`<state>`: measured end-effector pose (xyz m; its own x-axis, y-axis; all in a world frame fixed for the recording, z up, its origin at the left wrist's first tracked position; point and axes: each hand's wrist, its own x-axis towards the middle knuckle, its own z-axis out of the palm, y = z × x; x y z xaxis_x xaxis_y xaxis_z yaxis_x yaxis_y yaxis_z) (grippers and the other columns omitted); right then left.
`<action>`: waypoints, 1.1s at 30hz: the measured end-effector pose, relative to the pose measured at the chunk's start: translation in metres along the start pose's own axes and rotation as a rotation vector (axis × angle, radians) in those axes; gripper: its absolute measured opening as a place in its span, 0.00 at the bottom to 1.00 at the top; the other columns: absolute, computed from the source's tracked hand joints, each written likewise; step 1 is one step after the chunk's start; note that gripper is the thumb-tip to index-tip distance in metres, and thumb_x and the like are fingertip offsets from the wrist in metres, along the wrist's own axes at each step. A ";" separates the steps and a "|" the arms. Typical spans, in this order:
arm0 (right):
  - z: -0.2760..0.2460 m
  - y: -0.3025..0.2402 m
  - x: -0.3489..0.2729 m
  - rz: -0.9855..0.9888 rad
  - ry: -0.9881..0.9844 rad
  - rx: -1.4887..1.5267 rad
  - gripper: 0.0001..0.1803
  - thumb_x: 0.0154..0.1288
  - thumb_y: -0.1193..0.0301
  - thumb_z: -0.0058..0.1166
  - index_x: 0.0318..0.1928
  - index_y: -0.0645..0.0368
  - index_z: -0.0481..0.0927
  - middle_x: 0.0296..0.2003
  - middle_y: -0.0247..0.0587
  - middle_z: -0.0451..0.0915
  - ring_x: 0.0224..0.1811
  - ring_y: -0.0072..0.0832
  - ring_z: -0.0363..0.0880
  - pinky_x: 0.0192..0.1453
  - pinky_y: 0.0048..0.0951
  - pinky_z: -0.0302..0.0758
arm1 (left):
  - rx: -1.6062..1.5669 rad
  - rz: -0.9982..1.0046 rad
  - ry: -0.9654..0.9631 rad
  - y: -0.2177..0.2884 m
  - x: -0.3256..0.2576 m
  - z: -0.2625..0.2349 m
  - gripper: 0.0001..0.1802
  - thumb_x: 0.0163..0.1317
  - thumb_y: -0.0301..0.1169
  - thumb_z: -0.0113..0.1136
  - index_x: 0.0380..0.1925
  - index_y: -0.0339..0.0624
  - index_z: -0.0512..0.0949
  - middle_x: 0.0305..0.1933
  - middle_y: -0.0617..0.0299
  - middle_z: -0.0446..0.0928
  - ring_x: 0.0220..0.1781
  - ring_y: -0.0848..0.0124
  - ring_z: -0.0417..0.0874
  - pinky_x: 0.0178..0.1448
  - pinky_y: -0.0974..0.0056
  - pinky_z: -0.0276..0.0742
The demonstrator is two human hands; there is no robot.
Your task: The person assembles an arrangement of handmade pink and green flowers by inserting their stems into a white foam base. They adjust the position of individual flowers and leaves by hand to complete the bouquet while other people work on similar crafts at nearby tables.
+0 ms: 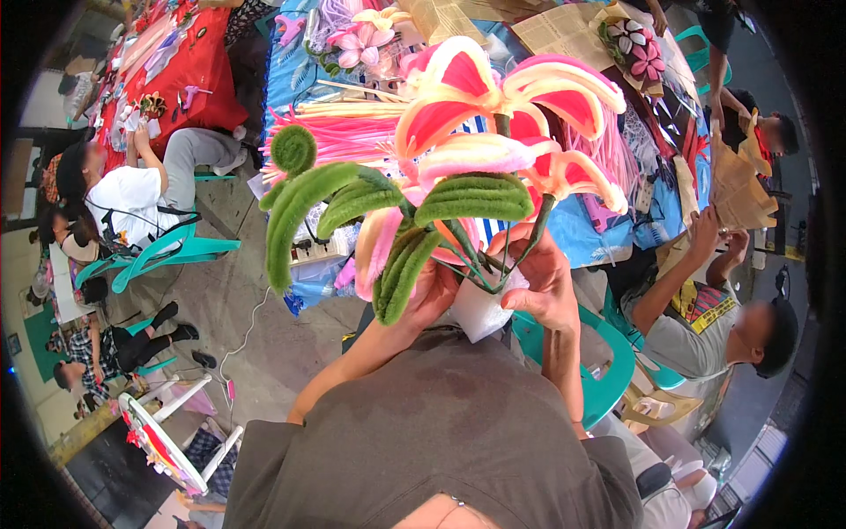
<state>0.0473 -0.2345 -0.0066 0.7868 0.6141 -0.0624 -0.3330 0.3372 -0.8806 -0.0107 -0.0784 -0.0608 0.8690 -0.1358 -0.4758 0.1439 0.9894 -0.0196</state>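
Close in front of my chest I hold a bouquet of fuzzy pipe-cleaner flowers [471, 163], with pink, coral and cream petals. Green fuzzy leaves [476, 198] and a curled green tip [293, 150] spread toward the left. Dark green stems run down into a white foam-like wrap [480, 316] at the base. My left hand [434, 295] closes on the wrap's left side, partly hidden behind the leaves. On the other side, my right hand [548, 284] grips the wrap's upper edge, thumb at the front and fingers behind the stems.
Beyond the bouquet stands a blue-covered table [589, 242] piled with pink pipe cleaners [348, 141], finished flowers [361, 42] and brown printed paper [564, 35]. A teal chair [608, 370] is close on my right. People sit on both sides; one at right handles brown paper [740, 189].
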 end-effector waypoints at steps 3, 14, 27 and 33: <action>-0.001 0.001 0.000 -0.019 0.010 0.004 0.34 0.36 0.74 0.71 0.46 0.60 0.65 0.41 0.37 0.71 0.46 0.25 0.69 0.54 0.29 0.63 | 0.010 0.005 0.010 0.000 -0.003 0.007 0.17 0.57 0.32 0.57 0.43 0.33 0.69 0.41 0.57 0.74 0.45 0.69 0.77 0.50 0.69 0.77; 0.002 -0.004 -0.001 0.019 0.038 0.062 0.40 0.38 0.75 0.70 0.53 0.60 0.61 0.43 0.43 0.73 0.48 0.29 0.70 0.55 0.30 0.64 | 0.138 0.026 0.025 0.005 -0.020 0.020 0.14 0.59 0.33 0.54 0.44 0.42 0.69 0.41 0.61 0.75 0.43 0.71 0.78 0.46 0.66 0.76; 0.014 0.012 -0.003 -0.037 0.256 0.119 0.35 0.42 0.78 0.66 0.53 0.61 0.62 0.43 0.44 0.73 0.47 0.29 0.72 0.54 0.30 0.67 | 0.486 0.331 -0.091 0.008 -0.036 0.021 0.15 0.63 0.29 0.47 0.50 0.42 0.70 0.47 0.58 0.75 0.49 0.66 0.76 0.51 0.60 0.74; 0.020 0.017 -0.005 -0.091 0.364 0.127 0.30 0.45 0.79 0.63 0.49 0.60 0.63 0.42 0.42 0.74 0.46 0.28 0.72 0.54 0.28 0.67 | 0.544 0.371 -0.002 0.007 -0.044 0.030 0.14 0.62 0.25 0.48 0.47 0.36 0.73 0.43 0.56 0.76 0.44 0.68 0.76 0.44 0.64 0.73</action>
<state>0.0275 -0.2176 -0.0114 0.9412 0.2923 -0.1695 -0.2973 0.4781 -0.8264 -0.0343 -0.0671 -0.0139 0.9077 0.2086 -0.3642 0.0535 0.8032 0.5933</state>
